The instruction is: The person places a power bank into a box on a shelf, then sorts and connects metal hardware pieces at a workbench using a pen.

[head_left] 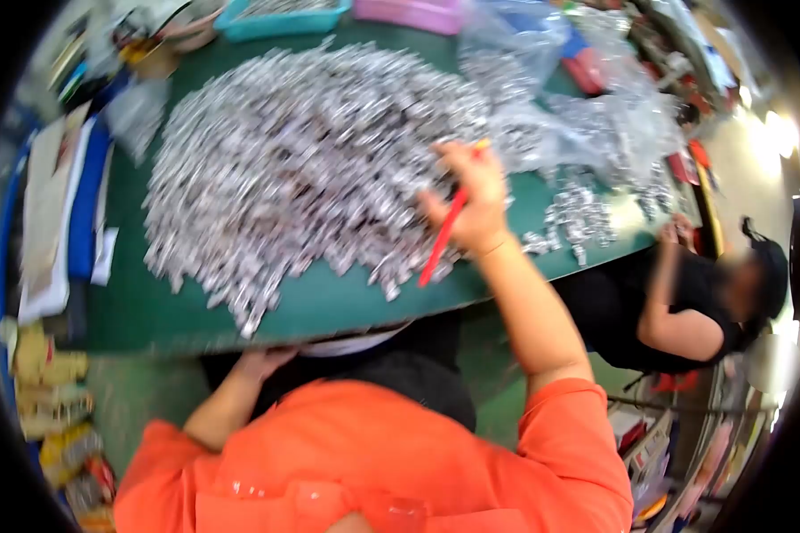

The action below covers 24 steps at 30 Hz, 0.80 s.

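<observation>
A broad heap of small shiny silver metal pieces (329, 151) covers much of the green table (142, 315). Over the heap's right side is my right hand (478, 200), holding a thin red stick (444, 235) that slants down to the left. A yellow bit (482, 143) shows at the stick's upper end by my fingers. My thumb and forefinger reach apart toward the pieces; blur hides whether they touch any. My left hand (265, 362) is low at the table's front edge, beside a whitish rim (356, 343) at my lap. Its fingers are mostly hidden.
Clear plastic bags (587, 124) and a smaller group of silver pieces (582, 213) lie to the right. A turquoise tray (280, 25) and a pink tray (409, 13) stand at the back. Papers and folders (58, 204) are left. A co-worker in black (676, 311) sits at right.
</observation>
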Each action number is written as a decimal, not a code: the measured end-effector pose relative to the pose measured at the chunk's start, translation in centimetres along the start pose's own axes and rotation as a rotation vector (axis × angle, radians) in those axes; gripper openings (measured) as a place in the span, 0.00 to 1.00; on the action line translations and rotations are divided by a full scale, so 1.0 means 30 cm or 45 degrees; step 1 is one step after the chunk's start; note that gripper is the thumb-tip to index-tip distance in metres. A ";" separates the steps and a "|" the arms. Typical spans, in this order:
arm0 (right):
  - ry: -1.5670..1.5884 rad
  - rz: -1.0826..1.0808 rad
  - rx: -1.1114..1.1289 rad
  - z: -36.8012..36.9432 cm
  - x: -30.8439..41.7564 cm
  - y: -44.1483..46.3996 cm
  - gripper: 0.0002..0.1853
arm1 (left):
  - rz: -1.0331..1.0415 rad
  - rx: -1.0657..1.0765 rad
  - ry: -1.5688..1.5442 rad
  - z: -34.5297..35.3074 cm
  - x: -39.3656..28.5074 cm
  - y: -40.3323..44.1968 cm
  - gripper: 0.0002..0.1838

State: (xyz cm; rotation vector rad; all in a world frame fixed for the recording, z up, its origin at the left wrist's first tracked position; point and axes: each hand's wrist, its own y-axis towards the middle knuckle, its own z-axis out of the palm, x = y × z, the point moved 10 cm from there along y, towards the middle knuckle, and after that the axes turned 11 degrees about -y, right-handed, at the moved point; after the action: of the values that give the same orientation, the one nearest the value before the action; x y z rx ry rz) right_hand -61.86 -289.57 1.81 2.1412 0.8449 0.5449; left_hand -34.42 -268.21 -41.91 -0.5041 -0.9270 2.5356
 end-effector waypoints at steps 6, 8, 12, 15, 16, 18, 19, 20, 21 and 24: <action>0.250 0.051 0.031 -0.029 -0.034 -0.014 0.18 | -0.120 -0.251 0.455 0.075 0.026 -0.125 0.16; 0.353 0.149 -0.050 -0.081 -0.034 -0.035 0.13 | -0.107 -0.465 0.586 0.102 0.027 -0.247 0.20; 0.563 0.150 -0.123 -0.221 0.154 -0.135 0.06 | 0.038 -0.543 0.703 0.066 -0.037 -0.290 0.20; 0.949 0.059 0.552 -0.127 0.373 -0.280 0.07 | 0.210 -0.740 1.147 0.067 -0.186 -0.294 0.30; 0.985 0.007 0.849 -0.097 0.454 -0.330 0.11 | 0.578 -0.685 1.444 0.090 -0.278 -0.264 0.32; 1.072 0.255 1.348 -0.033 0.472 -0.493 0.12 | 0.987 -0.478 1.977 0.236 -0.355 -0.252 0.41; 1.129 0.535 1.506 -0.005 0.437 -0.594 0.12 | 1.046 -0.444 2.183 0.188 -0.365 -0.126 0.41; 0.980 0.754 1.581 0.012 0.386 -0.659 0.11 | 1.120 -0.416 2.384 0.136 -0.372 -0.002 0.42; 0.821 0.978 1.646 0.019 0.330 -0.730 0.10 | 1.139 -0.313 2.475 0.197 -0.343 0.012 0.38; 0.104 0.774 1.385 0.068 0.128 -0.798 0.13 | 1.165 -0.027 2.705 0.412 -0.242 -0.024 0.29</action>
State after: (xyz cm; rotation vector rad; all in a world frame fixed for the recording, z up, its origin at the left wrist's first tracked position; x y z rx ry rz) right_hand -67.37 -275.96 -17.60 3.4476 0.5506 0.5196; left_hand -33.66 -277.67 -31.15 -2.9480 0.2762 0.8687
